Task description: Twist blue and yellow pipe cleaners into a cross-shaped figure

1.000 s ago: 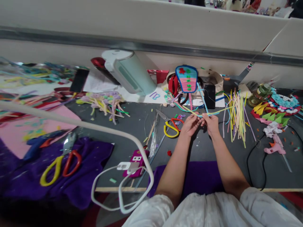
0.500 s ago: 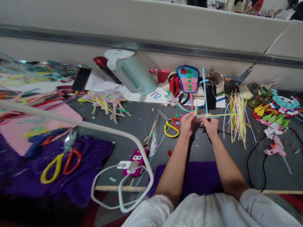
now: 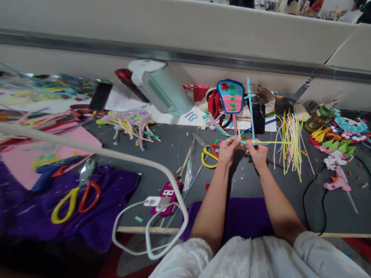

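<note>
Between my two hands, above the dark table, is a light-blue pipe-cleaner cross (image 3: 251, 108) standing up from the fingers. A yellow pipe cleaner (image 3: 274, 143) runs sideways through the same place, its left end bent upward. My left hand (image 3: 230, 150) pinches the yellow strand near its bend. My right hand (image 3: 257, 151) is closed on the strands at the foot of the blue cross. Just left of my left hand lie yellow-and-orange-handled scissors (image 3: 209, 158). Right of my right hand is a bundle of mostly yellow pipe cleaners (image 3: 292, 150).
A pale-green pitcher (image 3: 165, 88) stands at the back. A white cable (image 3: 162, 168) loops over a magenta box (image 3: 165, 195). More scissors (image 3: 77, 189) lie on purple cloth at left; a pink glue gun (image 3: 338, 180) is at right.
The blue cross has shifted slightly upward and leans a little more to the left. The yellow strand's bent left end has tilted slightly left. Both hands keep their grips.
</note>
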The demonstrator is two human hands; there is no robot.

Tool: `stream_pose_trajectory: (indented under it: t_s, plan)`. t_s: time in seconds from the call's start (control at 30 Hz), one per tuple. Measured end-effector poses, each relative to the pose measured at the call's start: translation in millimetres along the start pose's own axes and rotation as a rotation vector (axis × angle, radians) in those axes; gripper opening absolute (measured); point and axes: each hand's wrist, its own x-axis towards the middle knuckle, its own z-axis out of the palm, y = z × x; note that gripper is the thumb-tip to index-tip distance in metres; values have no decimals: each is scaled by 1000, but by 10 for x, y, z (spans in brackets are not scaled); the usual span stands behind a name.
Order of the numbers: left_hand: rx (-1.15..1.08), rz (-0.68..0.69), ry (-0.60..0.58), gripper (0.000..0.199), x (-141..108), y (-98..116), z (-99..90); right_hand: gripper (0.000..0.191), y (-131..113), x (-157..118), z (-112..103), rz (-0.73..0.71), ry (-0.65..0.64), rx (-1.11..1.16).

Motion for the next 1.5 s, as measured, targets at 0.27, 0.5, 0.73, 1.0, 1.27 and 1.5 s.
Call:
stream_pose_trajectory:
  t_s: [0.27, 0.5, 0.73, 1.0, 1.27, 1.5]
  plan:
    - [-8, -3, 28, 31, -14, 40, 15, 26, 4, -30, 22, -33, -7, 17]
    - [48, 33, 63, 25, 15, 49, -13, 23, -9, -42, -8, -252, -107, -220]
    - [70, 23, 104, 15, -3, 79, 10, 24, -70, -54, -2, -327, -162, -377]
    - [-23, -95, -8, 20, 2, 116, -33, 21, -51, -67, 11, -242, -176, -221]
    - [117, -33, 5, 17, -6, 103, -6, 21, -29, -35, -19, -252, -192, -283]
    - [76, -54, 44, 16, 0, 73, -29, 25, 16, -37, -8, -353, -210, -401]
